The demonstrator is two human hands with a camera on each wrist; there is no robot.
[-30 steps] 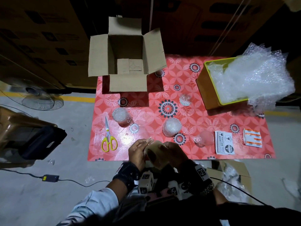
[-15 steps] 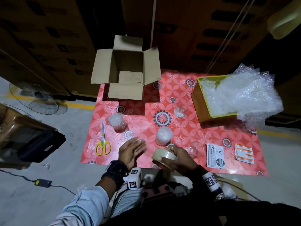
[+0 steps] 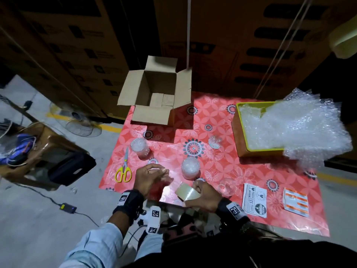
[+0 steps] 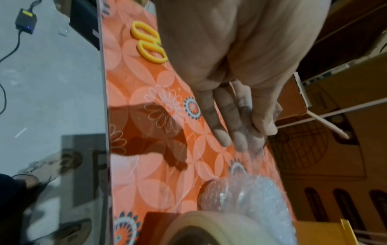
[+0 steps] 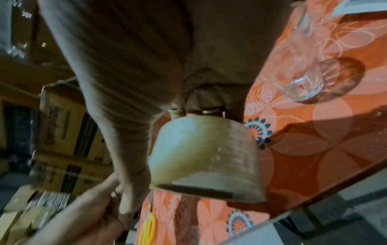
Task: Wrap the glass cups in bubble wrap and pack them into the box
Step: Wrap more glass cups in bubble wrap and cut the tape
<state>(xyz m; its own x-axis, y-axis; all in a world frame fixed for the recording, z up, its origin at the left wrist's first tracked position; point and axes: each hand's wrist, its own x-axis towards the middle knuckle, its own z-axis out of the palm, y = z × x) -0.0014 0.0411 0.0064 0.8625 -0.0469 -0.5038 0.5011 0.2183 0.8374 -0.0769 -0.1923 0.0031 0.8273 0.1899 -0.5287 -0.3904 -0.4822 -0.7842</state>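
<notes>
My right hand (image 3: 201,195) grips a roll of clear tape (image 3: 187,194) (image 5: 205,157) just above the near edge of the red floral mat (image 3: 222,167). My left hand (image 3: 154,176) hovers left of the roll, thumb against fingers (image 4: 259,126), pinching what looks like the tape's free end; a thin clear strip runs back to the roll. A bubble-wrapped cup (image 3: 190,168) (image 4: 251,195) stands just beyond both hands. Two more wrapped cups (image 3: 139,147) (image 3: 214,141) stand farther back. A bare glass cup (image 3: 227,187) (image 5: 301,82) stands right of my right hand. The cardboard box (image 3: 156,93) is open at the back.
A yellow tray (image 3: 239,136) heaped with bubble wrap (image 3: 299,122) sits at the right. Yellow-handled scissors (image 3: 123,168) lie left of my left hand. Label sheets (image 3: 255,202) (image 3: 295,202) lie at the near right. A fan, a stool and cables are on the floor to the left.
My left hand has come off the roll and drawn away to the left, stretching a strip of tape. My right hand has carried the roll forward over the mat's near edge.
</notes>
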